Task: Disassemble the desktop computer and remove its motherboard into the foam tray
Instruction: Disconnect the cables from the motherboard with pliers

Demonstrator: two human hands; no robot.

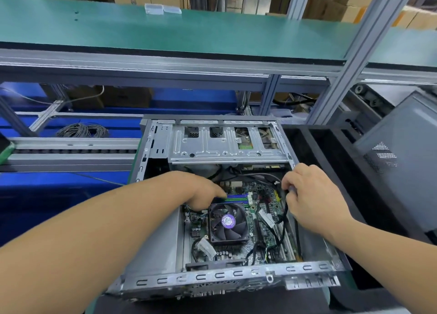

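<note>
The open desktop case (212, 283) lies on its side in front of me. Inside it sits the green motherboard (264, 228) with a black CPU fan (228, 222) and blue memory slots (236, 197). My left hand (201, 190) reaches into the case, and its fingers touch the memory slots just above the fan. At the case's right wall my right hand (309, 195) grips a black cable (285, 213) that runs down over the board. A black foam tray (331, 152) stands to the right of the case.
A silver drive cage (224, 145) spans the far end of the case. A grey side panel (402, 160) leans at the right. A roller conveyor (71, 151) and a coil of cable (82, 130) lie to the left. A green shelf (189, 34) hangs overhead.
</note>
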